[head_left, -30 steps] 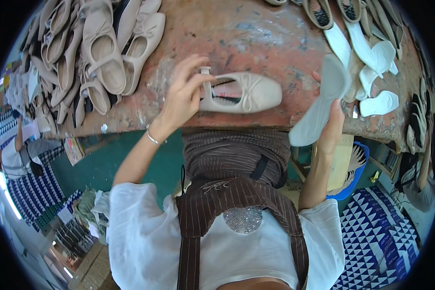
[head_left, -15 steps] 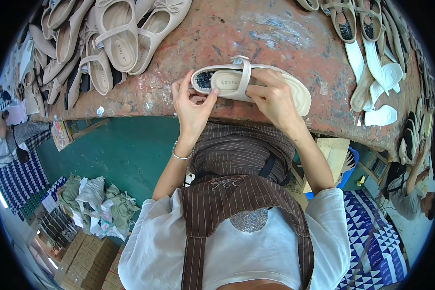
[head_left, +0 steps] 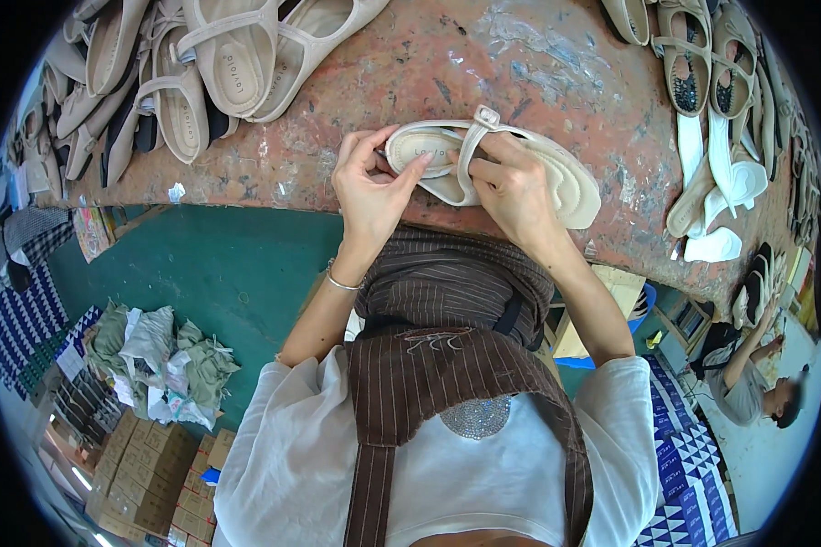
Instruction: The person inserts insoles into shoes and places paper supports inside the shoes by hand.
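A beige strapped shoe (head_left: 452, 193) lies sideways over the worktable's near edge, heel to the left. A cream insole (head_left: 442, 151) covers its heel bed, and a ridged pale part shows at the right end. My left hand (head_left: 370, 187) grips the heel, with the fingers behind the rim and the thumb pressing on the insole. My right hand (head_left: 518, 187) is at the middle of the shoe, its fingers bent inside the opening beside the buckled strap (head_left: 472, 150). Those fingertips are partly hidden.
Piled beige shoes (head_left: 237, 59) lie at the table's left, with more shoes (head_left: 684, 68) at the right. White insole pieces (head_left: 716, 244) lie near the right shoes. Below are a stool (head_left: 602, 305), bagged cloth (head_left: 160, 360) and cartons (head_left: 146, 469). Another person (head_left: 748, 387) is at far right.
The insole has slid toward the heel and now covers the dark heel bed that showed before. My left thumb has moved right with it. The whole view has shifted slightly.
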`<state>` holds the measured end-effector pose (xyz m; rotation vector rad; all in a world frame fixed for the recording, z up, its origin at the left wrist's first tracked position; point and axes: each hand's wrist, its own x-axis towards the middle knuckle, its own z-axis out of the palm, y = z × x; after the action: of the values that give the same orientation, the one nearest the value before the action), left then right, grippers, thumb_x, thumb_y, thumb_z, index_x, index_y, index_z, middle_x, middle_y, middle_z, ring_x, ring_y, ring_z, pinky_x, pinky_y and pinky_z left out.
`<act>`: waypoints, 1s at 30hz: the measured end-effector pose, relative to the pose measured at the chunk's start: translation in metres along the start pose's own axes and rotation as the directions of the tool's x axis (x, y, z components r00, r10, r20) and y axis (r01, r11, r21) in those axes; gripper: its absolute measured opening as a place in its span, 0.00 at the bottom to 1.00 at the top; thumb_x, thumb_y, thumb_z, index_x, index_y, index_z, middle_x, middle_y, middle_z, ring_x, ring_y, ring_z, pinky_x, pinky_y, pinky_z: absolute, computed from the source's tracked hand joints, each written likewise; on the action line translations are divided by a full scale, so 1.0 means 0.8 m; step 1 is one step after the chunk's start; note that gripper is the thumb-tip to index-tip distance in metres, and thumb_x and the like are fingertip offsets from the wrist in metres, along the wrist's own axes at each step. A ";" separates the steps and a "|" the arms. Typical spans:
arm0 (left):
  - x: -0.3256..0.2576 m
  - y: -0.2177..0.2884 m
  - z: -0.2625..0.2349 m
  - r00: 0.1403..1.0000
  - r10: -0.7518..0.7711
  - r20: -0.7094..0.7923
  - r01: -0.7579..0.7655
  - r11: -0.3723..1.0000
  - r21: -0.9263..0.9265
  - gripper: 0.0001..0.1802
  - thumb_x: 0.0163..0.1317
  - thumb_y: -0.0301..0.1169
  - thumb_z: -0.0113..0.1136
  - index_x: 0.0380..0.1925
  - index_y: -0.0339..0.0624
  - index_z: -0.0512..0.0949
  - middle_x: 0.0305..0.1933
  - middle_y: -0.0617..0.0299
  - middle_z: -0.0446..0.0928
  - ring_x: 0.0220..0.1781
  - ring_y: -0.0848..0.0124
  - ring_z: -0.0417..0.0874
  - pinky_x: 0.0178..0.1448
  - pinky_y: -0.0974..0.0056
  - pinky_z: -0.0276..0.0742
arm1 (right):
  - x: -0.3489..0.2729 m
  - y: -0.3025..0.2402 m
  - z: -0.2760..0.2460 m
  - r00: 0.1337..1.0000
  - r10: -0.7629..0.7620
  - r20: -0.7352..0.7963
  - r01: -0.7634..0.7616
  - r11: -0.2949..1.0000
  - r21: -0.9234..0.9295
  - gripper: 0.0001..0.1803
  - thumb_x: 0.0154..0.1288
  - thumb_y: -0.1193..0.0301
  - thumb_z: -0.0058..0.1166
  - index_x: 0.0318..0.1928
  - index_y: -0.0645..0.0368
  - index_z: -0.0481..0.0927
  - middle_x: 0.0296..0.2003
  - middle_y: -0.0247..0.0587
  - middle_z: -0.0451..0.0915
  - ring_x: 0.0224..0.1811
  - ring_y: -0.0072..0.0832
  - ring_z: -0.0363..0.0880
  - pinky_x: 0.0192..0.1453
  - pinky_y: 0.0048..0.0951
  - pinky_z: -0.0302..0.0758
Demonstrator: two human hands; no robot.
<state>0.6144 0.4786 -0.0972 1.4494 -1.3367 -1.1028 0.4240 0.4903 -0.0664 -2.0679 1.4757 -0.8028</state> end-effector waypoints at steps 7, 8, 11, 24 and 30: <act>0.012 0.005 -0.002 0.990 -0.122 0.063 0.118 0.990 0.071 0.18 0.56 0.20 0.71 0.46 0.27 0.80 0.43 0.61 0.75 0.34 0.76 0.84 0.32 0.75 0.82 | -0.002 -0.003 0.002 0.993 -0.114 0.020 0.116 0.982 -0.152 0.09 0.49 0.77 0.61 0.33 0.62 0.87 0.42 0.41 0.81 0.45 0.38 0.81 0.50 0.38 0.79; 0.015 0.012 -0.001 0.984 -0.168 0.053 0.169 0.986 0.000 0.15 0.55 0.19 0.70 0.43 0.28 0.81 0.40 0.61 0.75 0.30 0.77 0.82 0.28 0.74 0.81 | -0.004 0.000 -0.001 0.986 -0.138 0.091 0.151 0.977 -0.150 0.12 0.50 0.77 0.59 0.38 0.62 0.86 0.44 0.43 0.81 0.45 0.38 0.81 0.50 0.38 0.79; 0.019 0.010 -0.001 0.981 -0.194 0.033 0.196 0.977 -0.082 0.09 0.56 0.18 0.67 0.39 0.29 0.83 0.36 0.60 0.76 0.25 0.79 0.79 0.22 0.72 0.80 | -0.002 0.009 0.000 0.947 -0.219 0.233 0.242 0.967 -0.076 0.20 0.54 0.77 0.56 0.50 0.60 0.83 0.48 0.48 0.80 0.44 0.38 0.82 0.49 0.39 0.80; 0.030 0.017 0.002 0.984 -0.179 0.018 0.179 0.984 -0.010 0.02 0.60 0.19 0.60 0.32 0.30 0.80 0.24 0.62 0.77 0.19 0.78 0.77 0.16 0.70 0.75 | -0.029 -0.023 -0.023 0.982 0.026 0.187 0.052 0.916 -0.399 0.28 0.47 0.83 0.54 0.51 0.54 0.85 0.53 0.46 0.82 0.60 0.40 0.78 0.75 0.42 0.63; 0.002 0.029 0.007 0.978 -0.172 0.117 0.152 0.975 0.161 0.02 0.63 0.20 0.55 0.31 0.34 0.76 0.19 0.57 0.78 0.13 0.71 0.79 0.16 0.64 0.72 | -0.026 0.005 -0.052 0.987 0.081 -0.136 -0.128 0.915 -0.384 0.14 0.52 0.80 0.55 0.40 0.60 0.86 0.44 0.46 0.85 0.61 0.38 0.78 0.75 0.56 0.56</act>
<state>0.6032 0.4752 -0.0767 1.6451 -1.4390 -1.2423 0.3874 0.5075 -0.0432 -2.2273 1.9271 -0.6349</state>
